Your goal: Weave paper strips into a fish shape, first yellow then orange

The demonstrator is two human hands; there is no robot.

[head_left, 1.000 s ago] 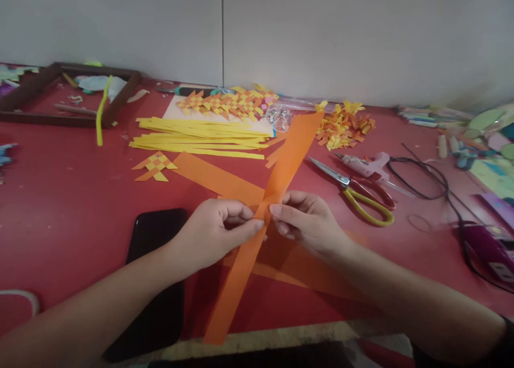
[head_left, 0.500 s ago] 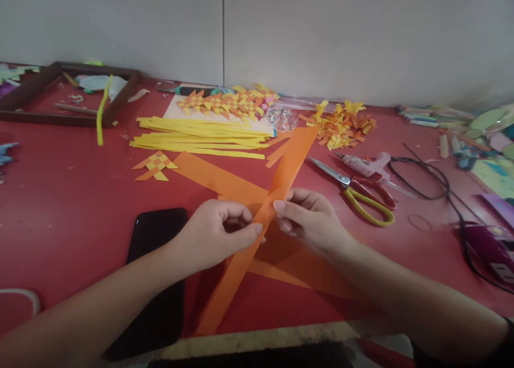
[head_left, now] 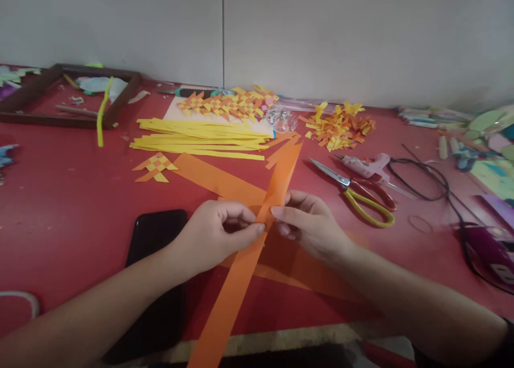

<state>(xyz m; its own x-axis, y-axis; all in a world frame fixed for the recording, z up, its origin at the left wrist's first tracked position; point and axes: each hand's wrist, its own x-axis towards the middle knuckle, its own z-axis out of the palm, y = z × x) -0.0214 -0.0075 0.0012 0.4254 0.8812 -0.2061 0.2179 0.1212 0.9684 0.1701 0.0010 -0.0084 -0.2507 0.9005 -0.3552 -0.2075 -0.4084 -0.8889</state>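
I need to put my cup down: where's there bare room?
The red tabletop left of the phone, on the near side of the dark frame, is bare but for specks. Crowded: along the wall, around scissors and glue gun.

Black phone (head_left: 158, 234), lying flat on the red table (head_left: 76, 212). Beyond the phone, to its left: brown frame (head_left: 48, 120), a yellow-green strip (head_left: 103, 111) across one side. Well to the phone's right: pink glue gun (head_left: 367, 167), thin ring (head_left: 420, 223), and, farthest, purple object (head_left: 484, 250).
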